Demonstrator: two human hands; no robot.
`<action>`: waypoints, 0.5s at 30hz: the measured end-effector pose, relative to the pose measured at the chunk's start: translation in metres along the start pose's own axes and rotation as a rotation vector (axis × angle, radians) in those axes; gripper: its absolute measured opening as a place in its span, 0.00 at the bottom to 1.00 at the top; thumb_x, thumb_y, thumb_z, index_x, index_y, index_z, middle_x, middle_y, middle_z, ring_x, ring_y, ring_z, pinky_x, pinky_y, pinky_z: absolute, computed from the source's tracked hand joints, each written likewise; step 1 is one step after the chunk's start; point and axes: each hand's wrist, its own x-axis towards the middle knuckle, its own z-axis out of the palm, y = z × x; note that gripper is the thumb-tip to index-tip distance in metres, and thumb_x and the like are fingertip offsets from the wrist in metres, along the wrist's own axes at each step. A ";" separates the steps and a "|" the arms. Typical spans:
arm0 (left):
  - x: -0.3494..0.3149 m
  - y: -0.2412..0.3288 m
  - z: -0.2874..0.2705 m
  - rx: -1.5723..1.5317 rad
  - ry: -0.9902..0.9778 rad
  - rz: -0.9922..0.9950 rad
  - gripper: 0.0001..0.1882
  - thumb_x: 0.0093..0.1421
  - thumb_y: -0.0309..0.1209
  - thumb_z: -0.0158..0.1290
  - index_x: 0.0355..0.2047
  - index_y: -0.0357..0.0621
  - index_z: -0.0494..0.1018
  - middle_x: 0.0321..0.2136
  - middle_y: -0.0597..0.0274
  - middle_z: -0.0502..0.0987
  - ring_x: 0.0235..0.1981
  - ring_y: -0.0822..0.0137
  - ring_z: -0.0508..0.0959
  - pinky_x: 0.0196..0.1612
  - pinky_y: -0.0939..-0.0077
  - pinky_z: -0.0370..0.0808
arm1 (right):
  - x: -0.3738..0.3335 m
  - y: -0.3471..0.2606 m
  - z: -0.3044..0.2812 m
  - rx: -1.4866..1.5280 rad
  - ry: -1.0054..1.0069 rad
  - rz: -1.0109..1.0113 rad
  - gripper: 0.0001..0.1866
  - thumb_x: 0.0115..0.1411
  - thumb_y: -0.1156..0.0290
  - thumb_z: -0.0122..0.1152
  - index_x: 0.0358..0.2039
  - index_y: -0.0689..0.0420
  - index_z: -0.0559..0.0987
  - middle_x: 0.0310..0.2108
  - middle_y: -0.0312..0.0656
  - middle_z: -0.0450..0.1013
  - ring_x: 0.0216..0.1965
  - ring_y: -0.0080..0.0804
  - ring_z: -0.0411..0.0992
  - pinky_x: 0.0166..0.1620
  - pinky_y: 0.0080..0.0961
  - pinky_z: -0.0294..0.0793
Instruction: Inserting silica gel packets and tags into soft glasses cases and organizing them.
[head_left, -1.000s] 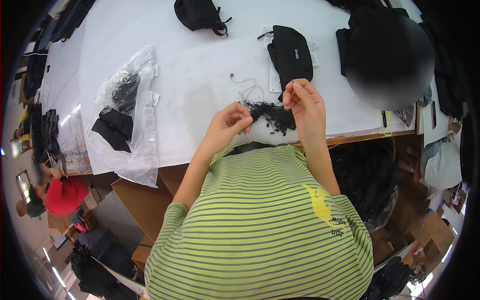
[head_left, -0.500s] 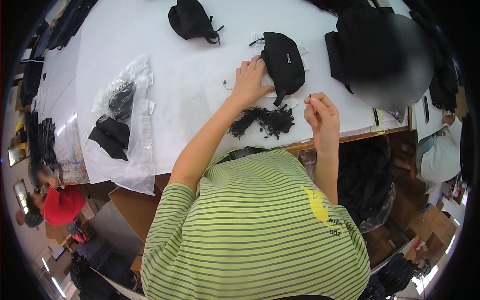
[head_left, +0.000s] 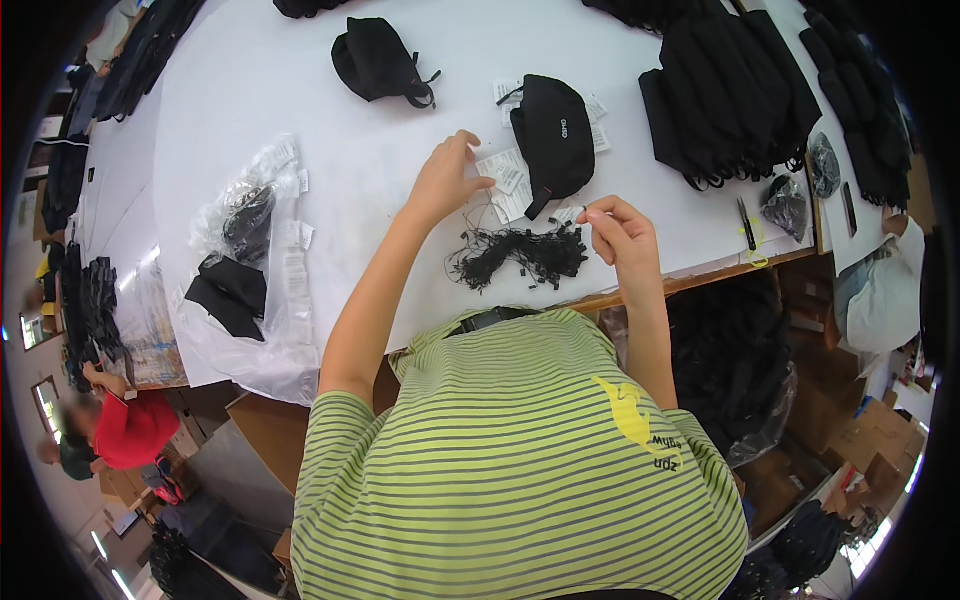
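Observation:
My left hand (head_left: 446, 183) is open above the white table, fingers apart, just left of a few white paper tags (head_left: 505, 178). The tags lie partly under a black zip pouch (head_left: 557, 138), which has a small light logo and a strap loop at its lower end. Thumb and forefinger of my right hand (head_left: 622, 236) pinch a small dark tip, seemingly the end of a thin black string, near the pouch's lower end. Between my hands, close to the table's front edge, lies a tangled bundle of black strings (head_left: 515, 256) with small end pieces.
Another black pouch (head_left: 375, 62) lies farther back. At left is a clear plastic bag (head_left: 290, 345) with black pieces. Stacked black pouches (head_left: 725, 95), dark-handled snips (head_left: 746, 224) and a small bag of black parts (head_left: 784, 208) are at right. A person in red (head_left: 135, 430) is at far left.
My left hand has moved left, away from the pouch, uncovering the tags. My right hand has shifted slightly left and down, still pinching. The blurred round shape over the stacked pouches is gone.

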 end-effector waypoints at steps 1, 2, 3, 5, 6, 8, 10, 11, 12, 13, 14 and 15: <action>0.000 -0.001 0.005 0.003 0.001 0.002 0.26 0.39 0.35 0.67 0.36 0.41 0.67 0.38 0.55 0.70 0.42 0.55 0.68 0.43 0.65 0.67 | 0.002 0.004 0.000 0.022 -0.047 0.006 0.07 0.60 0.71 0.54 0.29 0.61 0.76 0.12 0.26 0.59 0.13 0.10 0.50 0.19 0.12 0.45; 0.002 0.002 0.012 0.126 0.083 0.118 0.27 0.39 0.36 0.68 0.36 0.41 0.67 0.36 0.55 0.70 0.42 0.55 0.69 0.42 0.66 0.67 | 0.003 0.006 0.000 0.042 -0.097 0.013 0.06 0.60 0.71 0.56 0.30 0.61 0.76 0.13 0.26 0.63 0.13 0.10 0.52 0.18 0.12 0.46; 0.004 0.005 0.017 0.249 0.164 0.234 0.28 0.38 0.37 0.68 0.36 0.41 0.67 0.35 0.54 0.71 0.41 0.54 0.70 0.42 0.66 0.68 | 0.003 0.006 0.003 0.042 -0.099 0.010 0.06 0.60 0.71 0.56 0.30 0.61 0.76 0.13 0.26 0.63 0.13 0.10 0.52 0.18 0.12 0.46; 0.009 0.011 0.021 0.332 0.132 0.207 0.29 0.37 0.37 0.69 0.37 0.40 0.67 0.34 0.53 0.72 0.39 0.53 0.71 0.42 0.65 0.68 | 0.001 0.005 0.010 -0.012 -0.092 0.028 0.07 0.60 0.71 0.56 0.30 0.61 0.76 0.13 0.25 0.62 0.13 0.09 0.50 0.18 0.12 0.44; 0.012 0.014 0.021 0.414 0.097 0.177 0.31 0.35 0.37 0.69 0.38 0.40 0.67 0.33 0.51 0.72 0.37 0.51 0.72 0.42 0.64 0.69 | 0.001 0.005 0.010 -0.013 -0.089 0.022 0.07 0.60 0.71 0.56 0.30 0.61 0.76 0.13 0.25 0.62 0.13 0.09 0.50 0.18 0.12 0.44; 0.017 0.020 0.015 0.288 -0.073 0.058 0.32 0.36 0.37 0.69 0.39 0.39 0.67 0.32 0.51 0.72 0.36 0.50 0.73 0.41 0.64 0.69 | 0.000 0.006 0.009 -0.017 -0.139 0.020 0.07 0.60 0.71 0.56 0.30 0.61 0.77 0.13 0.24 0.61 0.14 0.08 0.49 0.18 0.13 0.43; 0.015 0.021 0.013 0.163 -0.246 -0.061 0.33 0.36 0.37 0.69 0.40 0.38 0.67 0.32 0.50 0.73 0.35 0.50 0.73 0.40 0.63 0.70 | 0.000 0.009 0.006 -0.022 -0.128 0.023 0.07 0.60 0.71 0.56 0.30 0.61 0.77 0.13 0.24 0.60 0.14 0.08 0.49 0.18 0.13 0.42; 0.005 0.019 0.014 0.060 -0.201 -0.001 0.31 0.37 0.37 0.69 0.39 0.38 0.67 0.31 0.50 0.74 0.33 0.51 0.74 0.39 0.63 0.70 | -0.001 0.010 0.005 -0.025 -0.123 0.033 0.07 0.60 0.71 0.56 0.30 0.61 0.77 0.13 0.23 0.59 0.14 0.08 0.48 0.18 0.13 0.42; 0.000 0.017 0.014 -0.042 -0.156 0.058 0.30 0.38 0.36 0.68 0.39 0.37 0.67 0.30 0.49 0.74 0.32 0.52 0.74 0.37 0.62 0.70 | -0.001 0.011 0.004 -0.023 -0.120 0.031 0.07 0.60 0.71 0.56 0.30 0.61 0.77 0.13 0.23 0.59 0.14 0.08 0.48 0.18 0.13 0.42; 0.000 0.016 0.012 -0.039 -0.158 0.059 0.30 0.38 0.36 0.68 0.39 0.37 0.67 0.30 0.49 0.74 0.32 0.52 0.74 0.37 0.62 0.70 | 0.000 0.011 0.003 -0.022 -0.110 0.031 0.07 0.60 0.71 0.56 0.30 0.61 0.77 0.13 0.23 0.59 0.14 0.08 0.48 0.18 0.14 0.42; 0.000 0.019 0.008 -0.082 -0.278 0.068 0.29 0.40 0.36 0.68 0.39 0.37 0.67 0.30 0.50 0.75 0.32 0.54 0.74 0.37 0.64 0.69 | -0.001 0.011 0.003 -0.023 -0.102 0.032 0.07 0.60 0.71 0.56 0.30 0.61 0.77 0.13 0.23 0.59 0.14 0.08 0.48 0.18 0.14 0.42; -0.001 0.021 0.004 -0.126 -0.398 0.075 0.28 0.41 0.36 0.67 0.38 0.37 0.67 0.30 0.51 0.75 0.31 0.56 0.73 0.37 0.65 0.69 | 0.000 0.011 0.003 -0.022 -0.103 0.033 0.07 0.60 0.71 0.56 0.30 0.61 0.77 0.13 0.23 0.59 0.14 0.08 0.48 0.18 0.14 0.42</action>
